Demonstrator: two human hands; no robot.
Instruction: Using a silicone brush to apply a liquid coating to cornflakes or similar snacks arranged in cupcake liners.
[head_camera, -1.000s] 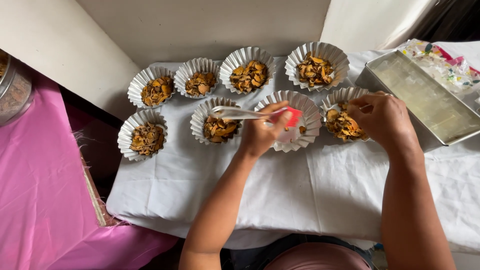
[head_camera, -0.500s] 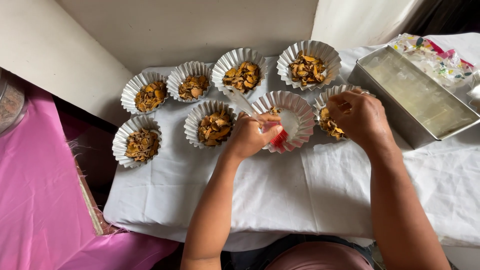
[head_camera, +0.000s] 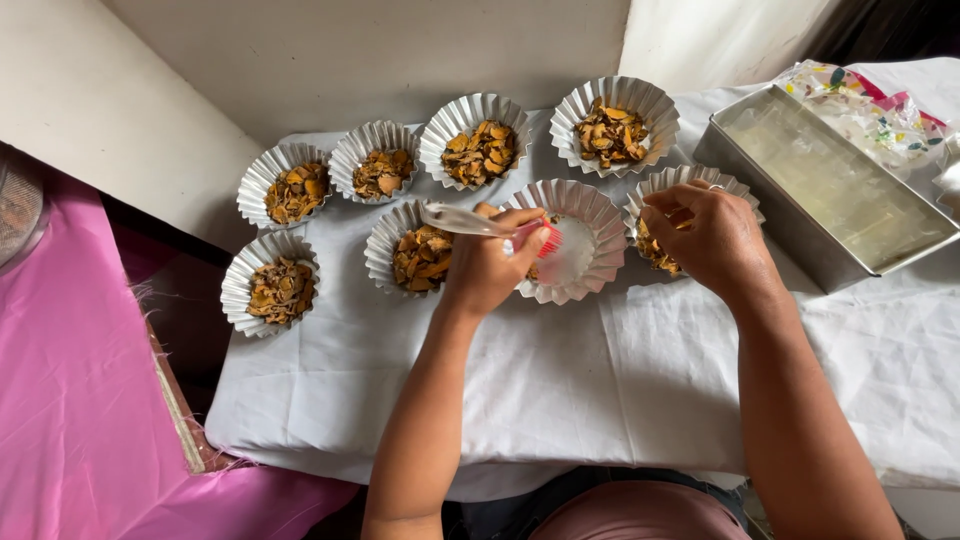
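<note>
My left hand (head_camera: 492, 268) grips a brush with a clear handle (head_camera: 460, 220) and red bristles (head_camera: 550, 238), the bristles inside a nearly empty fluted foil cup (head_camera: 590, 208) in the front row. My right hand (head_camera: 712, 238) rests on the neighbouring foil cup (head_camera: 672, 184), fingers pinched over the brown-orange flakes in it. Several more foil cups hold the same flakes: two at the back (head_camera: 482, 148) (head_camera: 612, 128), and others at the left (head_camera: 292, 190) (head_camera: 272, 288). All stand on a white cloth (head_camera: 560, 380).
A rectangular steel tray (head_camera: 830, 190) lined with clear film sits at the right, with a colourful plastic wrapper (head_camera: 870, 105) behind it. Pink cloth (head_camera: 70, 400) covers the area at the left. A wall runs close behind the cups.
The brush has swung from lying across the cups to bristles down inside the near-empty cup. My right hand has stayed on the right-hand cup.
</note>
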